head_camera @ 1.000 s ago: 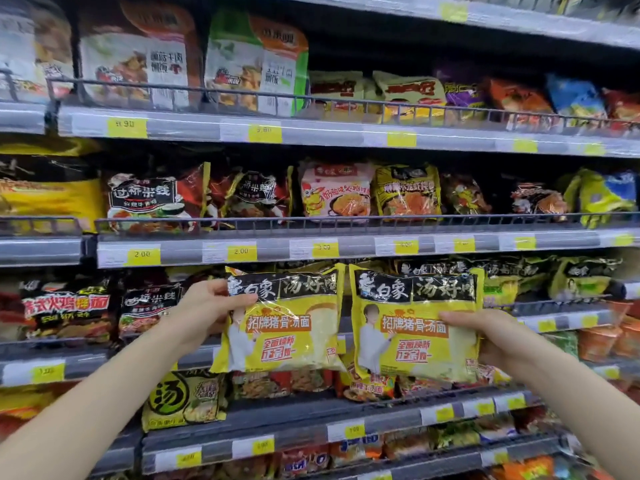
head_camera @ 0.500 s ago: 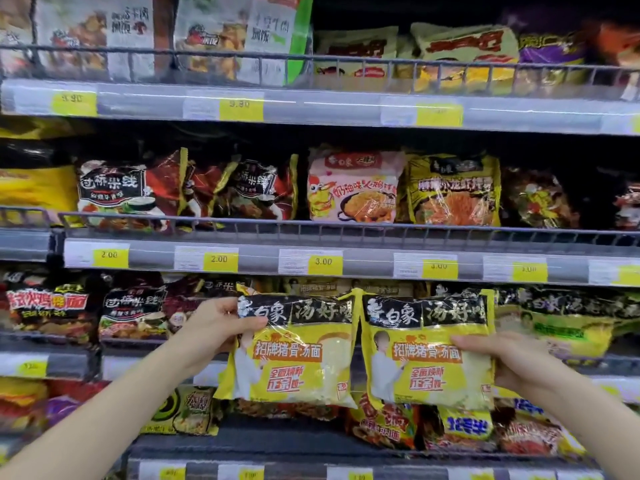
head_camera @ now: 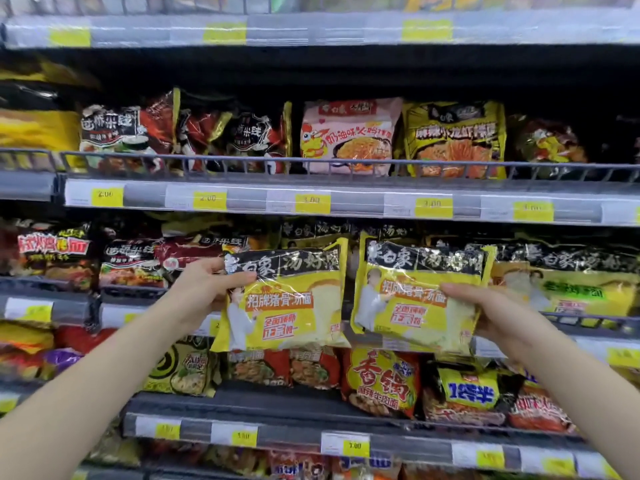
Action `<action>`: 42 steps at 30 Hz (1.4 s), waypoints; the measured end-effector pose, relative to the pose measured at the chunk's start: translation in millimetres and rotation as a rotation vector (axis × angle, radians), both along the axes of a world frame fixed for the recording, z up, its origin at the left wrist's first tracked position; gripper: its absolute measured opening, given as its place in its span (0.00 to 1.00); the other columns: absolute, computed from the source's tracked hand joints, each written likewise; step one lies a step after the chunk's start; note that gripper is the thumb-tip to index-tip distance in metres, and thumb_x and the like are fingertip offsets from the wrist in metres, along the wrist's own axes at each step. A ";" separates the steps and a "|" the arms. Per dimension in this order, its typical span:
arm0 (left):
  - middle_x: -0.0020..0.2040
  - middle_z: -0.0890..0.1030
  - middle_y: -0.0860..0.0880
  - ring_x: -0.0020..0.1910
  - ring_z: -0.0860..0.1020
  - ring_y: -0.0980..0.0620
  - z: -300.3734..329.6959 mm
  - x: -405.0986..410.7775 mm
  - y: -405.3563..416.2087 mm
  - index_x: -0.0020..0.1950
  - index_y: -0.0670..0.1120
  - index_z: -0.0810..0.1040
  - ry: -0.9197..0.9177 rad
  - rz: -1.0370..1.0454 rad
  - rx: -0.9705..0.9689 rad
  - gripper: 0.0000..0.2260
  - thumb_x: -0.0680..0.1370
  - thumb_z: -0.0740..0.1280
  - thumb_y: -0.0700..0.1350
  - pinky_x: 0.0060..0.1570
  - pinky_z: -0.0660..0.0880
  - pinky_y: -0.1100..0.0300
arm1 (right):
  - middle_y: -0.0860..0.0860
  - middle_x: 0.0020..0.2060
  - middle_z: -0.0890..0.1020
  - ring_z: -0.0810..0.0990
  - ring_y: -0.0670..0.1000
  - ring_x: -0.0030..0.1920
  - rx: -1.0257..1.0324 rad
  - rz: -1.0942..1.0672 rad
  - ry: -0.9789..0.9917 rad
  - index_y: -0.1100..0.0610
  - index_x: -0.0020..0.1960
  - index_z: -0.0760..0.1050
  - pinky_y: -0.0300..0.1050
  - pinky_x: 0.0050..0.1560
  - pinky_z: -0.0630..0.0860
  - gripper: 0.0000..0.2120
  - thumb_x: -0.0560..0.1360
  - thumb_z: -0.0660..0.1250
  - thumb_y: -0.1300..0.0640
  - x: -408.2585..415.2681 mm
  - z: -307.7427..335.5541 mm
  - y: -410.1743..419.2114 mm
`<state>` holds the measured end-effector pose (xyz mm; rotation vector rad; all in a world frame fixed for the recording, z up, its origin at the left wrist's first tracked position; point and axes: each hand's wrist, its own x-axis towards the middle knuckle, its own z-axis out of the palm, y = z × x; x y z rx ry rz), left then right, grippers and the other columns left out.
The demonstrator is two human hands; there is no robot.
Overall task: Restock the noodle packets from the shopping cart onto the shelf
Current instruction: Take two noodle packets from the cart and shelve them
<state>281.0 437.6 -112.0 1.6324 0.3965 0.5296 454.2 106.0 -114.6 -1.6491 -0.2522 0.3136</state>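
Note:
I hold two yellow noodle packets with black top bands up in front of the shelves. My left hand (head_camera: 204,289) pinches the left packet (head_camera: 294,306) by its upper left corner. My right hand (head_camera: 491,313) grips the right packet (head_camera: 405,299) along its right edge, thumb on the front. Both packets hang upright side by side, just in front of the middle shelf (head_camera: 588,322). More packets of the same kind (head_camera: 568,282) stand on that shelf behind and to the right. The shopping cart is out of view.
Above runs a shelf (head_camera: 346,195) with a wire rail, holding pink, yellow and dark red packets. A lower shelf (head_camera: 277,434) carries red and yellow packets. Yellow price tags line every shelf edge. Dark red packets (head_camera: 131,265) fill the middle shelf to the left.
The view has closed in on the shelves and tilted down a little. Both packets have moved forward toward the middle shelf, and the gap between them has widened slightly. My grips are unchanged.

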 end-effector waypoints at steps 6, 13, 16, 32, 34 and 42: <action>0.48 0.79 0.31 0.45 0.75 0.39 -9.4 -0.9 2.4 0.49 0.39 0.80 -0.048 -0.012 0.020 0.32 0.51 0.81 0.54 0.51 0.70 0.37 | 0.56 0.42 0.84 0.83 0.54 0.40 0.071 -0.115 -0.117 0.63 0.47 0.78 0.44 0.36 0.78 0.12 0.68 0.76 0.57 12.1 8.9 19.4; 0.42 0.75 0.36 0.43 0.73 0.41 -19.0 4.6 6.9 0.64 0.32 0.70 -0.115 0.037 0.014 0.43 0.56 0.80 0.51 0.45 0.71 0.43 | 0.54 0.38 0.82 0.81 0.52 0.39 0.075 -0.245 -0.269 0.61 0.39 0.77 0.48 0.42 0.79 0.12 0.67 0.77 0.55 32.6 6.3 50.2; 0.49 0.80 0.33 0.47 0.80 0.37 -23.2 8.0 10.4 0.71 0.34 0.62 -0.108 0.057 0.005 0.53 0.53 0.82 0.51 0.52 0.74 0.38 | 0.53 0.31 0.77 0.76 0.51 0.33 -0.102 -0.320 -0.375 0.62 0.33 0.73 0.45 0.36 0.74 0.16 0.68 0.76 0.53 42.8 8.8 69.7; 0.33 0.81 0.43 0.36 0.81 0.44 -21.6 17.9 25.6 0.67 0.33 0.67 -0.133 0.016 0.018 0.50 0.51 0.80 0.53 0.46 0.75 0.42 | 0.62 0.46 0.80 0.79 0.59 0.46 -0.705 -0.305 -0.421 0.69 0.56 0.76 0.46 0.42 0.72 0.13 0.77 0.65 0.60 90.4 9.2 120.9; 0.27 0.78 0.44 0.31 0.77 0.45 -23.0 21.1 25.3 0.69 0.32 0.64 -0.140 0.017 -0.001 0.48 0.56 0.78 0.50 0.43 0.72 0.45 | 0.62 0.53 0.80 0.80 0.60 0.52 -0.852 -0.307 -0.473 0.68 0.58 0.75 0.48 0.45 0.73 0.12 0.78 0.61 0.63 93.0 11.2 125.3; 0.44 0.79 0.29 0.42 0.74 0.39 -23.6 27.5 26.9 0.71 0.34 0.63 -0.130 0.033 0.013 0.62 0.45 0.83 0.59 0.43 0.68 0.46 | 0.58 0.56 0.81 0.81 0.58 0.55 -1.391 -0.271 -0.837 0.63 0.60 0.76 0.46 0.42 0.74 0.14 0.75 0.62 0.69 97.9 6.9 133.4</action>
